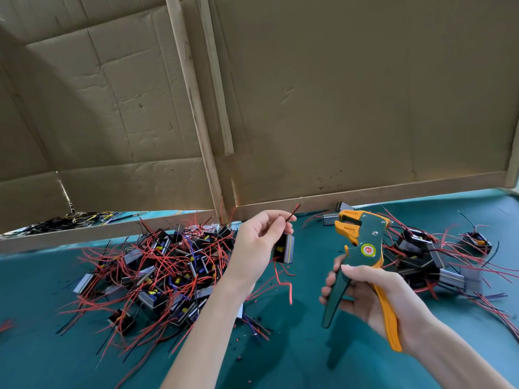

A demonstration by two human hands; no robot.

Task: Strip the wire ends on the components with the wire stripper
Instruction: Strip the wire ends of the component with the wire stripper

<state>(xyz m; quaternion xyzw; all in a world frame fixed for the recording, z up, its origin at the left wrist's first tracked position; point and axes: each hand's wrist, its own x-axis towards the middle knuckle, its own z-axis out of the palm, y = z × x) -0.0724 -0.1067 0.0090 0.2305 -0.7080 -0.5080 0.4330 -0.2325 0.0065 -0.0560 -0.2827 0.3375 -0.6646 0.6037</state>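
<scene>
My left hand (259, 242) is raised above the table and pinches red and black wire ends (293, 212) between thumb and fingers. The small black component (286, 248) they belong to hangs just below that hand, with more red wire trailing down. My right hand (362, 287) grips the handles of the green and orange wire stripper (361, 248). Its jaws point up and left, open, a short way right of the pinched wire ends and apart from them.
A large tangled heap of components with red and black wires (165, 270) lies on the green table (295, 360) at left. A smaller heap (429, 259) lies at right. Cardboard walls (337, 108) with wooden slats close off the back. Insulation scraps dot the table.
</scene>
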